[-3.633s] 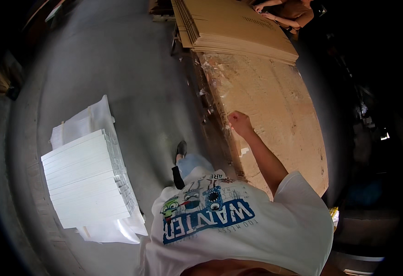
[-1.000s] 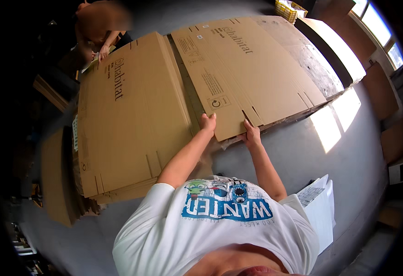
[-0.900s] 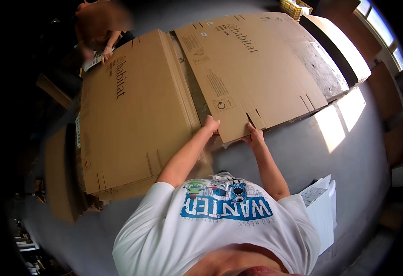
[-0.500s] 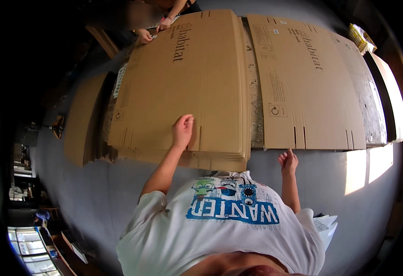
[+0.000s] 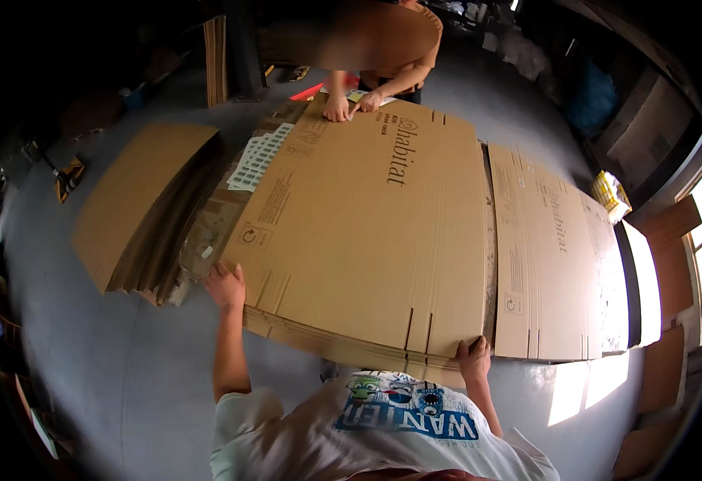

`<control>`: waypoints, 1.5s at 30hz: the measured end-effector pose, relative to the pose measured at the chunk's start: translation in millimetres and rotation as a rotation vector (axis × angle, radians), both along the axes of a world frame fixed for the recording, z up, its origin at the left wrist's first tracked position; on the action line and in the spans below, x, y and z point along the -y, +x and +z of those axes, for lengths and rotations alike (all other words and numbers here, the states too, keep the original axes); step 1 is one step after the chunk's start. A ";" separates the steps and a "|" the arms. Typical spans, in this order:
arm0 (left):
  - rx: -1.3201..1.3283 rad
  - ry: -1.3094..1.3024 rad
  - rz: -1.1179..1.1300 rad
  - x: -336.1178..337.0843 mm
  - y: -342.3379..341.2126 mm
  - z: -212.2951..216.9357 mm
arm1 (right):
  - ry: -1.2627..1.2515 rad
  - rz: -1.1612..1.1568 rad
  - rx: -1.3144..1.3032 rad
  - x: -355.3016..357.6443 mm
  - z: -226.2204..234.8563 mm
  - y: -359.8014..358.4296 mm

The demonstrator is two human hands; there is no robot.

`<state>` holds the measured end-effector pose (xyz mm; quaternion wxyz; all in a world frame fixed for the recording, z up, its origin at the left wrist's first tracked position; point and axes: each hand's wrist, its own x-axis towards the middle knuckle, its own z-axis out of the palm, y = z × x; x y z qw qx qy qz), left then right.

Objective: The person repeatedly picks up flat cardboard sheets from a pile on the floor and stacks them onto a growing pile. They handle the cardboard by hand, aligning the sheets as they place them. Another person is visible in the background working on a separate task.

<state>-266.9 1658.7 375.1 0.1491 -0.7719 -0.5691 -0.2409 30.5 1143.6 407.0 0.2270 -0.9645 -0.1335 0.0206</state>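
Note:
A stack of flattened brown cardboard boxes (image 5: 351,240) lies in front of me, dark print on its top sheet. My left hand (image 5: 226,287) is at the stack's near left corner, fingers stretched along the side edge and thumb apart. At the near right corner my right hand (image 5: 474,359) has its fingers curled over the edge of the top flattened box. Across the stack, a co-worker's hands (image 5: 351,106) press on the far left corner, near a small pale label.
Sheets of pale labels (image 5: 261,156) lie along the stack's left side. More flattened boxes stand in a stack (image 5: 147,200) at the left, and another stack (image 5: 539,256) lies to the right. A yellow-and-white bag (image 5: 611,196) is at the far right.
My left hand has moved left to the near left corner, and my right hand has come onto the near right corner. The view has tilted up, showing more of the co-worker.

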 end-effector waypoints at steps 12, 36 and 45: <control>0.159 -0.199 0.023 -28.5 -8.2 49.8 | 0.256 -0.330 -0.210 1.8 3.4 42.7; 0.030 -0.361 -0.026 -51.7 9.7 31.4 | 1.309 -0.436 -0.661 10.7 -17.1 11.2; 0.008 -0.362 -0.029 -55.3 8.9 20.2 | 1.299 -0.410 -0.696 17.1 -25.0 15.5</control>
